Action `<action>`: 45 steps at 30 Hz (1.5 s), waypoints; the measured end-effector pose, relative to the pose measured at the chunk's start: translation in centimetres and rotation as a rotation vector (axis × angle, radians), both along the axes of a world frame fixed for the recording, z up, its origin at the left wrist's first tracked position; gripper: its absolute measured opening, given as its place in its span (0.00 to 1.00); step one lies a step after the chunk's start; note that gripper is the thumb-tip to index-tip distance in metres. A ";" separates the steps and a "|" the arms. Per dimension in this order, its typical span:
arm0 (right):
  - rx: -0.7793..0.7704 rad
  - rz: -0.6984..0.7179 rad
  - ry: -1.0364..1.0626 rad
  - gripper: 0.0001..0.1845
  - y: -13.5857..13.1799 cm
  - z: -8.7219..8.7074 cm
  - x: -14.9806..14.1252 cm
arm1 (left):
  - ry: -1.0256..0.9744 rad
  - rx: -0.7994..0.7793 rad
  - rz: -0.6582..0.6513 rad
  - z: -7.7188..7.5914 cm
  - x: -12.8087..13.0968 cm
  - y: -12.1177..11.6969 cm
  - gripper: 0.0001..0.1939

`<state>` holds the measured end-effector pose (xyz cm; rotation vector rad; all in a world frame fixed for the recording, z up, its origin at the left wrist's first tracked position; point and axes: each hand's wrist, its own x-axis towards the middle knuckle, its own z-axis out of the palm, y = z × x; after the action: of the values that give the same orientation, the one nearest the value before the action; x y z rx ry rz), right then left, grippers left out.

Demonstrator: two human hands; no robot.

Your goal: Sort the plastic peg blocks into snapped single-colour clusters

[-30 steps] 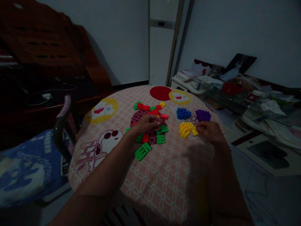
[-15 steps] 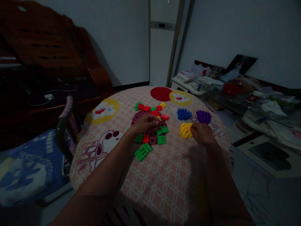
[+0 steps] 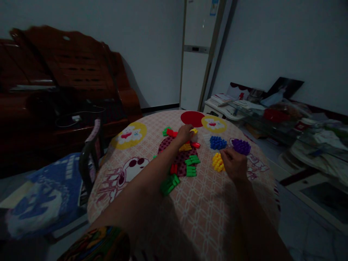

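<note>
My left hand [image 3: 185, 133] reaches over the far edge of a maroon, round arrangement of blocks [image 3: 179, 159], its fingers bent onto a small yellow building block [image 3: 194, 131]. Green blocks [image 3: 191, 171] and red blocks [image 3: 172, 133] stick out around the maroon part. An orange-yellow block [image 3: 185, 147] lies on top, just below the left wrist. My right hand [image 3: 233, 163] is at the right side of a yellow block cluster [image 3: 218, 162], thumb and fingers pinched together; what is between them is hidden. Behind it sit a blue cluster [image 3: 217, 142] and a purple cluster [image 3: 241, 146].
The round table has a patterned cloth [image 3: 195, 203]. A chair [image 3: 87, 159] with a blue cover stands at the left, before a wooden bench [image 3: 81, 72]. A cluttered glass-topped stand [image 3: 261, 119] is on the right. A tall white appliance [image 3: 194, 79] stands behind.
My left hand has moved away from me, from the middle of the maroon blocks to the yellow block at the far edge. My right hand stays by the yellow cluster. The camera view has tilted up.
</note>
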<state>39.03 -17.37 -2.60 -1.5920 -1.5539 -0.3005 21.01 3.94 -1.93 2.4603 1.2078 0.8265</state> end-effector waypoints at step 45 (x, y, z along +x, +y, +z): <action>-0.223 -0.086 0.741 0.11 -2.8 3.2 4.7 | -0.419 -0.119 0.029 -1.5 -5.4 -9.3 0.10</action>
<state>43.78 -20.16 0.58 -1.6749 -0.9615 0.3993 15.61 -5.37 -3.44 2.0420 1.1004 1.1689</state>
